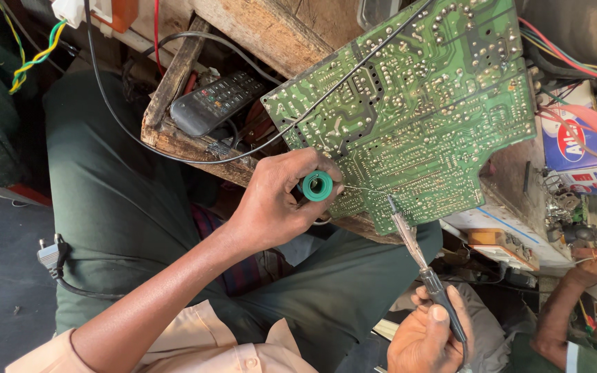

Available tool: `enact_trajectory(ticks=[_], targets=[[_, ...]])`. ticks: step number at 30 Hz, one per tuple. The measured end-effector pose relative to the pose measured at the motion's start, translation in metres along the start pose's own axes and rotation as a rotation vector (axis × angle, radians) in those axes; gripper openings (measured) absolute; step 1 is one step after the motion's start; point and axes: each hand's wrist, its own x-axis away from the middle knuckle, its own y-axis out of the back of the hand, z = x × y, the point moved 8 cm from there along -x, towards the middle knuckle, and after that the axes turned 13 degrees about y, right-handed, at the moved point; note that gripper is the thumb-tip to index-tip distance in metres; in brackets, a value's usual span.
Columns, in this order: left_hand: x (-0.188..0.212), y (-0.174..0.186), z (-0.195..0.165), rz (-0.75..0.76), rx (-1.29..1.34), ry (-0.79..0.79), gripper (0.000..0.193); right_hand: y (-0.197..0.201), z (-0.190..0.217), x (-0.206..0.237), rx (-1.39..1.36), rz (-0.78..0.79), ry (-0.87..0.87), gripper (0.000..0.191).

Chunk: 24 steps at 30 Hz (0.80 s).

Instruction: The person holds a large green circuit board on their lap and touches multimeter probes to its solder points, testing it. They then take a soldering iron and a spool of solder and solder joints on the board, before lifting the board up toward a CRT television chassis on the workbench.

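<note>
R hand (426,335) fist-gripping soldering iron (416,252), shaft slanting up-left, tip on circuit board (416,97) edge; L hand (278,200) pinching green solder spool (318,186), wire running right to tip.

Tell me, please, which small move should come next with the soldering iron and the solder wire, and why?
Probably bring the soldering iron tip down onto the joint. Its tip sits at the green circuit board edge, where the thin solder wire from the green spool in the left hand ends; the right hand grips the handle.
</note>
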Motion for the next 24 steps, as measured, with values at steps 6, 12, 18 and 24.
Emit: enact_trajectory(ticks=[6,12,18,24], targets=[[0.0003,-0.0003,-0.0004,0.003,-0.006,-0.008,0.016,-0.0004,0.001,-0.0006,0.0,0.008,-0.005,0.031],[0.0005,-0.0004,0.0002,0.007,-0.001,-0.003,0.015,0.0031,0.0007,-0.001,0.03,-0.014,-0.003,0.033],[0.0002,0.0002,-0.001,-0.002,-0.01,-0.015,0.016,0.002,0.0013,-0.0014,0.036,-0.007,0.002,0.033],[0.0,0.0006,-0.0003,-0.003,-0.008,-0.009,0.016,0.0002,0.001,-0.0011,0.007,-0.008,0.001,0.032]])
